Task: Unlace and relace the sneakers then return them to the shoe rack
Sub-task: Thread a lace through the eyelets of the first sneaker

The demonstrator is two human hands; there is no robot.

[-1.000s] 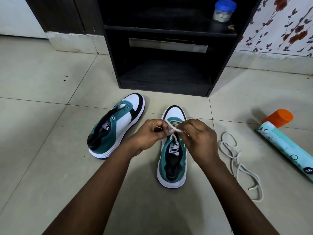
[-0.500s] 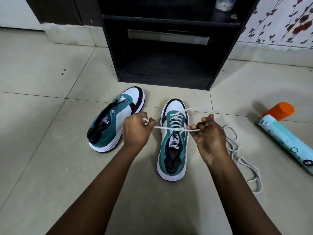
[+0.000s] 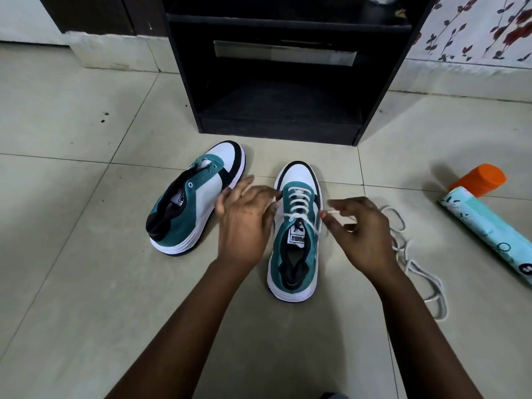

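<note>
A teal, white and black sneaker (image 3: 299,254) stands upright on the floor tiles with its toe towards the black shoe rack (image 3: 282,122). A white lace (image 3: 296,201) is threaded through its eyelets and crossed over the tongue. My right hand (image 3: 359,228), at the sneaker's right side, pinches one end of that lace between thumb and forefinger. My left hand (image 3: 244,223) hovers at the sneaker's left side with its fingers spread, blurred. The second sneaker (image 3: 190,208) lies tilted to the left with no lace. A loose white lace (image 3: 414,266) is coiled on the floor at the right.
A pale blue tube with an orange cap (image 3: 486,226) lies on the floor at the far right. The shoe rack's lower shelf is open at the front. A floral-patterned wall (image 3: 483,27) rises behind on the right.
Both hands were pulling the lace ends taut sideways. Now my left hand has spread its fingers and let go, and the right hand has relaxed inward, still pinching its end.
</note>
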